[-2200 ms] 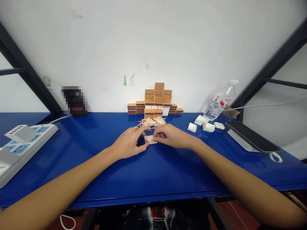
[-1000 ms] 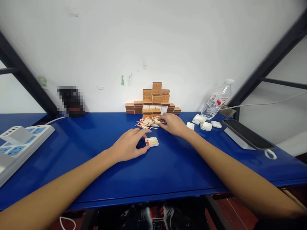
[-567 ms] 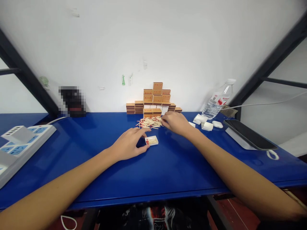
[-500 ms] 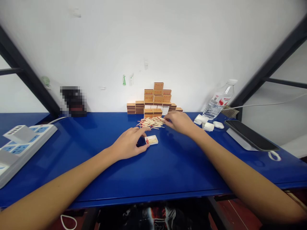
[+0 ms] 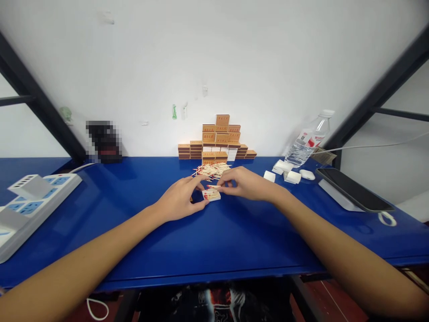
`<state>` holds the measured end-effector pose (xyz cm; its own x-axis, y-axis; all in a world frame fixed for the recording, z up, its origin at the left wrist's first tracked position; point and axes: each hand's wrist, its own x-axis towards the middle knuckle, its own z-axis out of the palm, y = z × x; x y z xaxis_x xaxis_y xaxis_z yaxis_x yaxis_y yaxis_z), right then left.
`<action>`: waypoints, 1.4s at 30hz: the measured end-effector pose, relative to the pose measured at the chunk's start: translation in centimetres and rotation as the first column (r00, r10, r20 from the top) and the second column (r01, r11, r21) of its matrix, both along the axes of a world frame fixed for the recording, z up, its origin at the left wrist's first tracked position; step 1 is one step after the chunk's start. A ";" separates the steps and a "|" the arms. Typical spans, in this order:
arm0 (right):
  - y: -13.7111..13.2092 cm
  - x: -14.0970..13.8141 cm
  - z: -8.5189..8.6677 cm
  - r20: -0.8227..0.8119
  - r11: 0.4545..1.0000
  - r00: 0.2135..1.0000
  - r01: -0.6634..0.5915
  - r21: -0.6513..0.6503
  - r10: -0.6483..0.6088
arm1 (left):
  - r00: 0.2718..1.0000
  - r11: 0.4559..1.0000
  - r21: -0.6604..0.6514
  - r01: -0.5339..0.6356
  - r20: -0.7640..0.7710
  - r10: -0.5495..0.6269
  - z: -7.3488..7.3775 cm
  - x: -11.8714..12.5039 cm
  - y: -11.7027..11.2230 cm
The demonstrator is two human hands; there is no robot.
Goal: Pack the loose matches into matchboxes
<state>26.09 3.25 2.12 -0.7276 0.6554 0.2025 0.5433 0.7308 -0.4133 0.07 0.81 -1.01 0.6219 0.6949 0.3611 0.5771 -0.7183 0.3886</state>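
Note:
A small white matchbox tray [image 5: 215, 198] with several red-tipped matches inside lies on the blue table. Gripping its left end between thumb and fingers is my left hand [image 5: 183, 198]. Over the tray's right side, my right hand [image 5: 241, 182] pinches a few matches [image 5: 213, 187], their red heads pointing left. Just behind both hands spreads a loose pile of matches [image 5: 212, 170]. Against the wall stands a stepped stack of brown matchboxes [image 5: 221, 138], with some white tray ends showing among them.
To the right are white empty trays [image 5: 269, 176], a white earphone case [image 5: 307, 175], a tilted water bottle [image 5: 306, 141] and a black phone [image 5: 355, 188] on a white box. A power strip [image 5: 40, 197] lies at the left. The table's front edge [image 5: 214, 278] runs near my body.
My right hand has come from the match pile toward me and left, bringing matches over the tray. My left hand stays at the tray. A white tray that the right hand hid now shows.

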 end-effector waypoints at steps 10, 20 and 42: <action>-0.5 0.2 0.5 0.095 0.997 0.993 0.075 -0.012 -0.073 | 1.000 0.998 0.068 0.001 -0.030 0.001 0.0 0.1 0.0; -0.4 -0.1 -0.3 0.075 0.992 0.994 0.084 -0.098 -0.077 | 0.999 0.993 0.114 0.019 -0.041 -0.014 0.0 0.1 0.1; -0.3 -0.6 -1.1 -0.015 0.997 0.999 0.045 -0.069 -0.046 | 0.999 0.996 0.091 0.011 -0.037 -0.008 -0.2 0.0 0.1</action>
<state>25.47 2.94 0.98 -0.6934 0.7007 0.1677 0.5680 0.6748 -0.4711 0.07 0.91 -1.18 0.6422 0.6540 0.3997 0.5824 -0.7554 0.3003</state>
